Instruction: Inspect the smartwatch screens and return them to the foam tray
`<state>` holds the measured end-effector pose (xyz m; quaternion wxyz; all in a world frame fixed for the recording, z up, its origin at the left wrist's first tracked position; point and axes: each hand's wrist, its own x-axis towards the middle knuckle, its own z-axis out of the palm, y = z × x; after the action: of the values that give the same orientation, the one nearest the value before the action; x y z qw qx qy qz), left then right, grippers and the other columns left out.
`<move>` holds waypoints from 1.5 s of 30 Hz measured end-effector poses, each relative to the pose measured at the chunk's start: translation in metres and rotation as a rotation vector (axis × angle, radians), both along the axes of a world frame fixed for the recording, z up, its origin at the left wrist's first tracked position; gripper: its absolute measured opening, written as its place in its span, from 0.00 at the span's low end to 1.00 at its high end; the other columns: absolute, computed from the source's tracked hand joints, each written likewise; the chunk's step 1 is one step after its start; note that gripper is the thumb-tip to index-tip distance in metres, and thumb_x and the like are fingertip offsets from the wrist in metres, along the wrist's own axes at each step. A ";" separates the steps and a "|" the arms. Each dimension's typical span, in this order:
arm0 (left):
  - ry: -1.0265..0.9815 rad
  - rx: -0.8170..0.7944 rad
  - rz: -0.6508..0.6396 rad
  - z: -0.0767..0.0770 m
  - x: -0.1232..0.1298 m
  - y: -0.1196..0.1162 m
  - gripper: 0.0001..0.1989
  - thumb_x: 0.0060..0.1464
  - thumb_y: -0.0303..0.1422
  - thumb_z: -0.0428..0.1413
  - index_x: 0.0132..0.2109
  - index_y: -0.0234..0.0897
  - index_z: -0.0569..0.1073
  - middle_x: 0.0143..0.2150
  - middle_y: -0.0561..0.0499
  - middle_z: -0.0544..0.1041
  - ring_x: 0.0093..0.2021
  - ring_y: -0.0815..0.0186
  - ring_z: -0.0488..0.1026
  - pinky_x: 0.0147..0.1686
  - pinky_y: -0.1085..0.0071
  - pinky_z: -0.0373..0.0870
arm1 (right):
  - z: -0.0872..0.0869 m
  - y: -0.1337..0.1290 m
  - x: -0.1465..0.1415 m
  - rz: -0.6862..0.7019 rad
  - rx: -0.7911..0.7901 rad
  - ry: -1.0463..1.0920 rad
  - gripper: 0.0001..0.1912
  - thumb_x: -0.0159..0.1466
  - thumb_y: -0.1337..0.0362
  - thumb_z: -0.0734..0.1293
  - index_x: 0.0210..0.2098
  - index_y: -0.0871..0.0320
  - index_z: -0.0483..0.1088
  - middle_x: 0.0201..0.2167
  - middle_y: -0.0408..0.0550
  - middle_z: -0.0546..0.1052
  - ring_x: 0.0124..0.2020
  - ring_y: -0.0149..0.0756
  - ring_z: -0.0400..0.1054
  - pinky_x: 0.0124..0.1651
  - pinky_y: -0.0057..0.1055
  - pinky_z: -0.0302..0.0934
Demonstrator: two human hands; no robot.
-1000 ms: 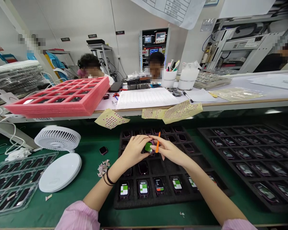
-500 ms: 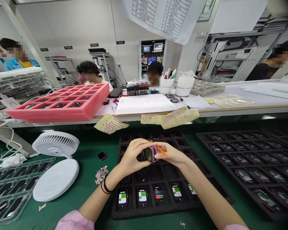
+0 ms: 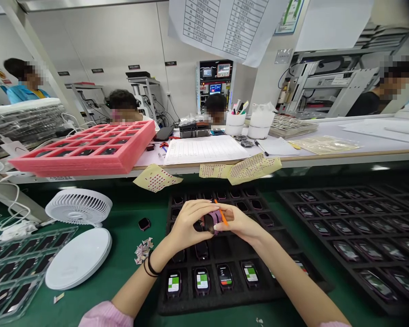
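Note:
A purple watch (image 3: pixel 211 221) is held between both hands above a black foam tray (image 3: pixel 211 302). My left hand (image 3: pixel 190 223) wraps round its left side, thumb below and fingers over the top. On its right side, my right hand (image 3: pixel 236 221) pinches a thin orange tool (image 3: pixel 223 213) against the watch and touches the casing. Fingertips partly hide the watch. Below the hands, several watches with lit screens, such as one with a green and white display (image 3: pixel 202 280), lie in the tray's front row.
Left on the green mat are a white fan (image 3: pixel 78 206), a loose watch (image 3: pixel 144 223), a pile of small strips (image 3: pixel 143 250) and a clear tray (image 3: pixel 20 272). Another black tray (image 3: pixel 330 263) of watches lies right. A shelf edge (image 3: pixel 310 160) with a pink foam tray (image 3: pixel 122 159) runs behind.
The orange tool has turned steeper, and the watch is tilted differently, its screen less visible. My right hand has shifted slightly; my left hand keeps its hold.

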<state>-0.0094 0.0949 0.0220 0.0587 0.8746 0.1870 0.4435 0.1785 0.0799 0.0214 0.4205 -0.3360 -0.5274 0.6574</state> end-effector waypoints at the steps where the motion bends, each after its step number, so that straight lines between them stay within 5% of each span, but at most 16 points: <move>1: 0.001 0.002 0.001 0.000 0.000 0.000 0.26 0.47 0.29 0.61 0.55 0.42 0.68 0.50 0.47 0.77 0.53 0.58 0.71 0.51 0.60 0.66 | -0.001 -0.001 -0.001 -0.021 0.009 -0.006 0.27 0.40 0.62 0.80 0.39 0.57 0.75 0.31 0.42 0.74 0.35 0.34 0.69 0.44 0.32 0.63; 9: -0.010 -0.005 0.029 0.003 -0.001 -0.001 0.26 0.45 0.27 0.61 0.54 0.41 0.69 0.49 0.46 0.78 0.53 0.57 0.72 0.51 0.58 0.67 | 0.004 -0.002 -0.001 -0.076 0.159 -0.065 0.26 0.46 0.57 0.77 0.43 0.56 0.73 0.37 0.47 0.78 0.40 0.38 0.72 0.47 0.36 0.65; 12: -0.047 -0.066 0.071 0.008 -0.004 -0.002 0.24 0.46 0.26 0.60 0.53 0.40 0.70 0.52 0.44 0.75 0.54 0.56 0.71 0.53 0.57 0.68 | 0.013 -0.003 0.004 -0.308 0.341 -0.019 0.18 0.56 0.54 0.72 0.43 0.56 0.72 0.36 0.47 0.79 0.39 0.38 0.74 0.47 0.37 0.66; 16: -0.090 -0.233 0.097 0.012 -0.007 -0.006 0.23 0.48 0.26 0.60 0.53 0.39 0.70 0.51 0.44 0.76 0.50 0.60 0.74 0.45 0.65 0.74 | 0.017 -0.013 0.015 -0.549 0.603 0.077 0.19 0.69 0.53 0.57 0.43 0.57 0.73 0.19 0.44 0.77 0.21 0.35 0.71 0.31 0.35 0.67; 22: -0.083 -0.305 0.125 0.013 -0.005 -0.012 0.25 0.47 0.25 0.62 0.53 0.39 0.70 0.49 0.47 0.77 0.46 0.63 0.75 0.38 0.73 0.75 | 0.013 -0.032 0.017 -0.503 0.835 0.059 0.20 0.69 0.55 0.57 0.35 0.58 0.77 0.21 0.48 0.78 0.20 0.38 0.73 0.27 0.36 0.67; 26: -0.095 -0.301 0.110 0.013 -0.004 -0.013 0.26 0.46 0.25 0.62 0.54 0.38 0.70 0.48 0.47 0.78 0.45 0.63 0.76 0.37 0.73 0.76 | 0.010 -0.033 0.013 -0.488 0.841 -0.020 0.23 0.69 0.54 0.55 0.33 0.57 0.77 0.25 0.51 0.79 0.27 0.42 0.75 0.32 0.39 0.69; 45: -0.104 -0.289 0.130 0.009 -0.004 -0.014 0.27 0.45 0.25 0.62 0.54 0.38 0.71 0.48 0.47 0.79 0.40 0.63 0.78 0.37 0.72 0.78 | 0.011 -0.034 0.012 -0.521 0.986 -0.125 0.20 0.70 0.63 0.54 0.35 0.55 0.76 0.26 0.49 0.79 0.28 0.38 0.74 0.33 0.36 0.68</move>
<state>-0.0135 0.0807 0.0313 0.1645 0.8190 0.3017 0.4596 0.1910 0.0462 0.0321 0.6441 -0.2570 -0.6959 0.1863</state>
